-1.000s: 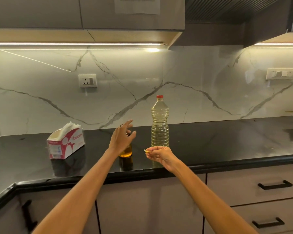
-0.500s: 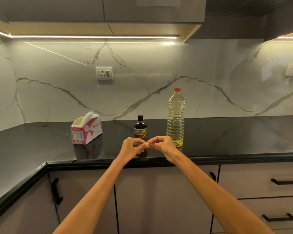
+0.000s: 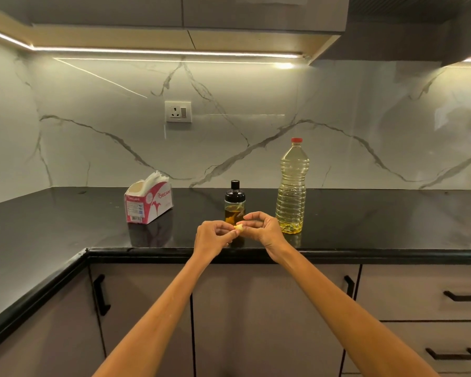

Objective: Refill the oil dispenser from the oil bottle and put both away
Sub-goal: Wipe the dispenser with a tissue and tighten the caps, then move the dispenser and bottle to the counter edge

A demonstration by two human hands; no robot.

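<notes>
Left hand (image 3: 212, 237) and right hand (image 3: 263, 229) pinch one small yellow scrap (image 3: 238, 227) before the dispenser (image 3: 234, 202). Right of the dispenser on the tabletop (image 3: 65, 240), oil bottle (image 3: 292, 186): likely heavy, slick; grip mid-body

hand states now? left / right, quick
Left hand: fingers curled, pinching the small yellowish piece.
Right hand: fingers curled, pinching the same piece from the other side.

A home kitchen: black countertop (image 3: 65, 227), marble backsplash (image 3: 256, 104), cabinet drawers (image 3: 419, 295) and lit overhead cupboards (image 3: 174, 12).
</notes>
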